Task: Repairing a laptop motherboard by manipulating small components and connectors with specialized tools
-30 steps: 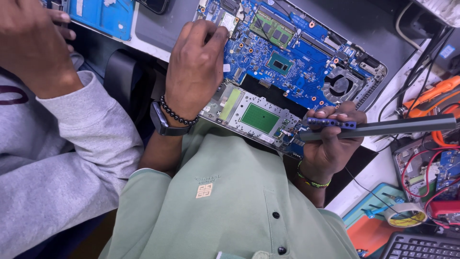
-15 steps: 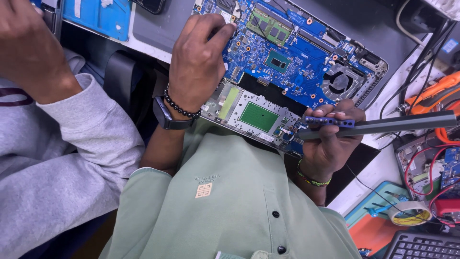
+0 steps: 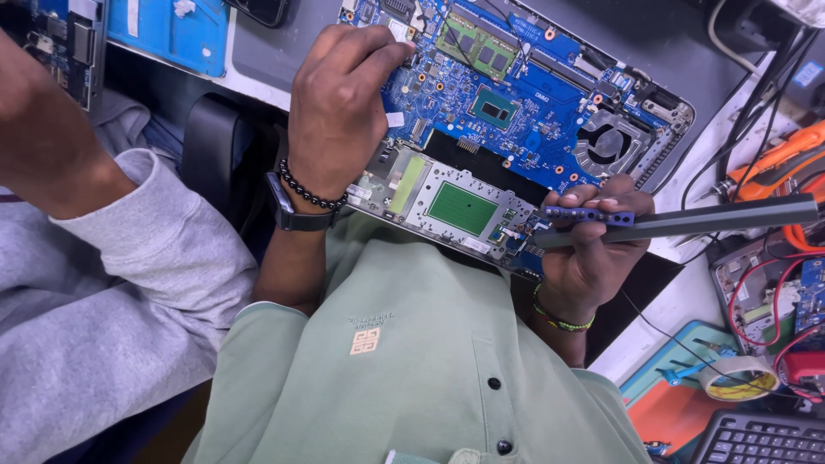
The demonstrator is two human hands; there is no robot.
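Motherboard (image 3: 516,94) inside open laptop shell (image 3: 670,51)

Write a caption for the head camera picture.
Left hand touches a blue laptop board; right hand holds a long grey strip.

White workbench (image 3: 687,296) lay beyond the hands, edged by blue mats (image 3: 176,34), a black keyboard (image 3: 765,438) and tangled cables (image 3: 756,94); lighting even.
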